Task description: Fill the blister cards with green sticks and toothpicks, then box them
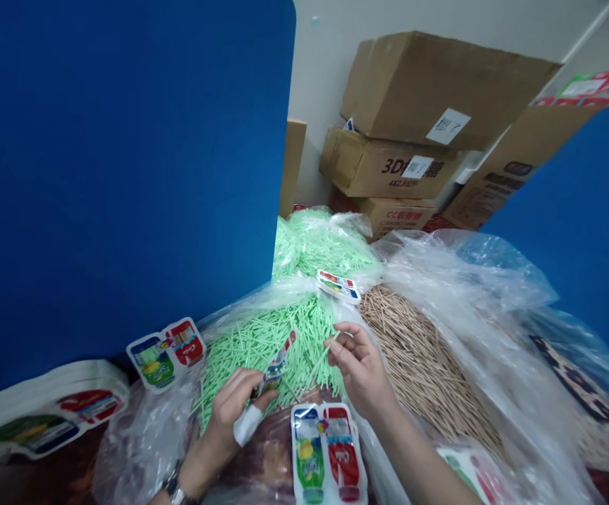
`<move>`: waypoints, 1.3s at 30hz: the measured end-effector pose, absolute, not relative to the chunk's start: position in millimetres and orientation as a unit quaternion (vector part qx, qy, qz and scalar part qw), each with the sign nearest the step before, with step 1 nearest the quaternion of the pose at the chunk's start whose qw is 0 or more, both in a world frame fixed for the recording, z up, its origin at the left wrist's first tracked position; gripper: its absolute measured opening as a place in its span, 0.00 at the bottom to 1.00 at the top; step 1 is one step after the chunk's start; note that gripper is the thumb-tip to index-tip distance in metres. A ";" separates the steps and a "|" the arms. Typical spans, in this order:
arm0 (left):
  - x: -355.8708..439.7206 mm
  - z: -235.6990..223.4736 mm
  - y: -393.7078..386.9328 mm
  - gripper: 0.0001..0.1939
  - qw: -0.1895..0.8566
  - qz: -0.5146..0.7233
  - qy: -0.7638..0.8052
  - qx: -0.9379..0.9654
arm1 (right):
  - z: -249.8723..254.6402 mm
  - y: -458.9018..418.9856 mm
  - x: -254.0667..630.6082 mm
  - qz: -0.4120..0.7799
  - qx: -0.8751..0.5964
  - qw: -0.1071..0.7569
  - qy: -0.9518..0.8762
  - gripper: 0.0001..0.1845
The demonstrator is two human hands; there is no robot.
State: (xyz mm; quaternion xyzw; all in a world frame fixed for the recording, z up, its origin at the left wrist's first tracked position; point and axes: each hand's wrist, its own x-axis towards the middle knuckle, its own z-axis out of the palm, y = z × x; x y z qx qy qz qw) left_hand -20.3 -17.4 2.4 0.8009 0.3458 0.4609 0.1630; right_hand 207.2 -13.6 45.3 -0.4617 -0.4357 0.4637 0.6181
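My left hand (233,403) is closed round a printed package (278,366), seen nearly edge-on and tilted over a heap of thin green sticks (255,340). There is a white wrap on one of its fingers. To the right, my right hand (360,361) pinches a pale green stick (318,366) between thumb and fingers. Below and between my hands lies a bottle-shaped double package (328,452) with a green half and a red half. A similar package (166,353) rests left of the heap, and another (339,286) sits on the plastic behind it.
Brown sticks (425,358) lie in a clear plastic bag (473,294) on the right. A stack of printed packages (55,407) stands at far left. Blue panels (125,161) flank the space. Cardboard boxes (404,165) are piled at the back, before more bagged green sticks (328,242).
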 end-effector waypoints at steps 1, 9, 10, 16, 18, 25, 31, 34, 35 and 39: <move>-19.8 0.9 -18.5 0.08 0.168 0.451 0.347 0.805 | 49.9 -15.2 202.5 0.456 -0.458 0.627 -0.436 0.16; -17.0 -3.8 -23.3 0.12 0.195 0.432 0.332 0.816 | 67.6 -27.6 168.9 0.317 -0.423 0.619 -0.581 0.11; -16.8 -3.7 -23.0 0.12 0.194 0.435 0.330 0.815 | 66.8 -27.6 167.4 0.305 -0.419 0.614 -0.595 0.11; -17.1 -6.0 -21.3 0.10 0.193 0.432 0.325 0.819 | 60.3 -25.9 167.6 0.279 -0.435 0.615 -0.595 0.12; -17.2 -4.5 -21.6 0.10 0.196 0.426 0.323 0.822 | 58.8 -25.7 166.9 0.287 -0.434 0.597 -0.611 0.12; -19.1 2.3 -24.1 0.09 0.227 0.389 0.331 0.829 | 60.6 -23.5 165.2 0.214 -0.434 0.508 -0.713 0.11; -22.3 -3.2 -24.0 0.07 0.256 0.361 0.341 0.829 | 65.0 -22.4 175.7 0.103 -0.403 0.470 -0.779 0.14; -22.2 1.4 -22.4 0.07 0.248 0.351 0.344 0.835 | 63.7 -23.3 174.9 0.109 -0.410 0.480 -0.767 0.13; -22.0 4.2 -21.9 0.06 0.250 0.342 0.348 0.836 | 62.7 -23.6 173.7 0.125 -0.415 0.489 -0.757 0.11; -22.0 14.3 -21.4 0.05 0.266 0.314 0.356 0.839 | 60.3 -24.2 169.9 0.166 -0.435 0.493 -0.735 0.07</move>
